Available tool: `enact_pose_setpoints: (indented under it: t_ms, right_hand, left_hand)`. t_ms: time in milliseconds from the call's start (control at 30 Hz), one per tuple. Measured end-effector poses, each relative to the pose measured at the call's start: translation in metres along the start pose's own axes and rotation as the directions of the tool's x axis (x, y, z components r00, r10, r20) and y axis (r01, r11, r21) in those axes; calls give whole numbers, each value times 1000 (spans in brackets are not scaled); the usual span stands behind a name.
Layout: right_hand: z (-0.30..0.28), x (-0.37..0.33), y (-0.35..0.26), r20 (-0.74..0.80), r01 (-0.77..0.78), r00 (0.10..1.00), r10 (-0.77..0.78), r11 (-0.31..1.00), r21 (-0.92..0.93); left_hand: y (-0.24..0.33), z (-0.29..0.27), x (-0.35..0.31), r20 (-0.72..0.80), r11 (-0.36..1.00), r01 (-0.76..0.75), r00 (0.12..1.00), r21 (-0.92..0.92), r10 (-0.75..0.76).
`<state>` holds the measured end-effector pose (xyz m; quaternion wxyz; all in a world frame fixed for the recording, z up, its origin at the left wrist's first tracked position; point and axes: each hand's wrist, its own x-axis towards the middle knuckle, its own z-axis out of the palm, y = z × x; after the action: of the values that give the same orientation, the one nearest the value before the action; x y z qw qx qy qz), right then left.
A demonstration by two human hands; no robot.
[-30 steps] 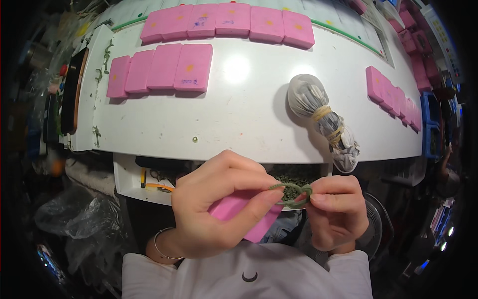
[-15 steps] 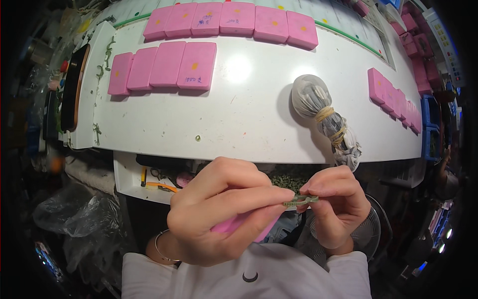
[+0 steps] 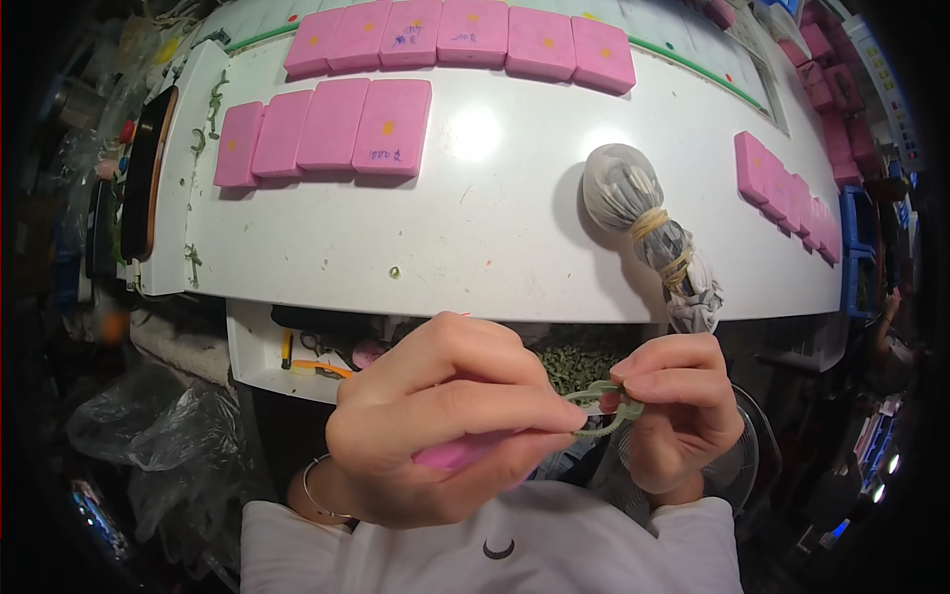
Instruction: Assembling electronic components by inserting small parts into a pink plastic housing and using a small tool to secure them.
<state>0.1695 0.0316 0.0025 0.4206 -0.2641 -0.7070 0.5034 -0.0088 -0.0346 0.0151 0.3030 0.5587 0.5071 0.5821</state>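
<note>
In front of my chest, above an open drawer, my left hand and my right hand work close together. A thin pale-green ribbed strip, bent into a loop, spans the small gap between them. My left thumb and forefinger pinch one end; my right fingertips pinch the other. Part of a pink piece shows in the curl of my left hand, mostly covered by the fingers. Below the hands, a heap of small dark-green pieces lies in the drawer.
Pink foam-like blocks stand in rows on the white table: a back row, a left row and a right row. A grey cloth bundle tied with bands lies near the front edge. A phone-like dark slab leans at left.
My hands have drawn slightly apart, my right one shifting a little right. The green strip between them now bows into a wider loop.
</note>
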Motion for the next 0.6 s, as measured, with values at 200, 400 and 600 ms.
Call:
enact_pose_setpoints:
  t_ms: [200, 400, 600]
  right_hand:
    - [-3, 6, 8, 75, -40, 997, 28, 987, 158]
    - [-4, 6, 8, 167, -284, 958, 231, 834, 473]
    - [-4, 8, 9, 201, -368, 930, 309, 743, 560]
  left_hand:
    - [-1, 2, 3, -8, 990, 28, 1000, -138, -30]
    - [-2, 3, 4, 18, 977, 98, 995, -188, -97]
    - [-2, 5, 2, -4, 959, 151, 988, -238, -157]
